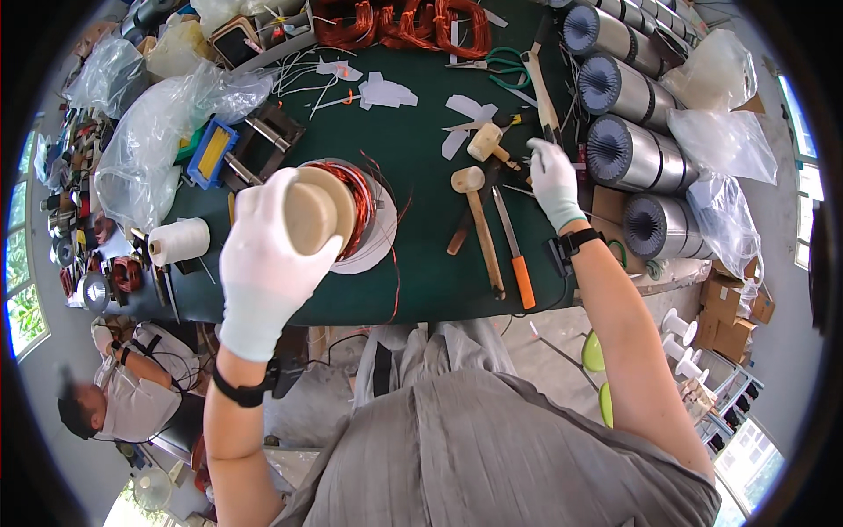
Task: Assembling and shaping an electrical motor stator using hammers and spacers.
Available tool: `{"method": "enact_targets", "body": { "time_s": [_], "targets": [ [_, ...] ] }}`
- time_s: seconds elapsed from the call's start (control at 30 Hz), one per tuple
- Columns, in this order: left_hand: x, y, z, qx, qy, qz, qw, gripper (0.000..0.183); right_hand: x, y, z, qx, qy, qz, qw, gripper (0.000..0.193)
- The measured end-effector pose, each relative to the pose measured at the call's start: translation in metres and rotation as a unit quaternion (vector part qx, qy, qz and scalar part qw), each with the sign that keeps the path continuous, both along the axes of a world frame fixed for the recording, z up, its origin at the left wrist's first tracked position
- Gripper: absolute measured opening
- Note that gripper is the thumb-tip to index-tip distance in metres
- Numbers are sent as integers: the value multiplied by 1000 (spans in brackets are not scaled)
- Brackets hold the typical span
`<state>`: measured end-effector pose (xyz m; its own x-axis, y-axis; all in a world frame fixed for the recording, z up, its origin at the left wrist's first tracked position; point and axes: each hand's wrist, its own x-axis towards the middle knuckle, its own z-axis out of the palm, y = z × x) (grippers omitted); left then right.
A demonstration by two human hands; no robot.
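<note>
Both hands are wearing white gloves. Left hand (268, 263) is gripping a wooden mallet (318, 209) by its head, raised above the copper coil (358, 198) on the green counter (421, 290). Right hand (553, 180) is reaching, fingers loosely open, toward tools near a small mallet (485, 140). Wood is likely handling stiff, light and non-slippery; the thin wire appears fragile. Clear plastic bags (149, 140) are lying left.

A green-topped bench (421, 290) carries wooden mallets (479, 224), copper coils (404, 22) and paper scraps (386, 90).
</note>
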<state>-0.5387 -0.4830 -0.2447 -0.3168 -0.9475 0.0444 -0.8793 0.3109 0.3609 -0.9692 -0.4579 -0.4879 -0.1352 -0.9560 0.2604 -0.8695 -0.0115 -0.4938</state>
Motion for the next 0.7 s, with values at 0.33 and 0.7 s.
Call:
{"method": "enact_targets", "body": {
  "time_s": [0.33, 0.7],
  "targets": [
    [18, 14, -113, 42, 422, 161, 891, 102, 5, 24, 12, 264, 18, -153, 952, 37],
    [34, 18, -140, -92, 342, 129, 926, 93, 155, -11, 377, -210, -441, 96, 867, 38]
  ]
}}
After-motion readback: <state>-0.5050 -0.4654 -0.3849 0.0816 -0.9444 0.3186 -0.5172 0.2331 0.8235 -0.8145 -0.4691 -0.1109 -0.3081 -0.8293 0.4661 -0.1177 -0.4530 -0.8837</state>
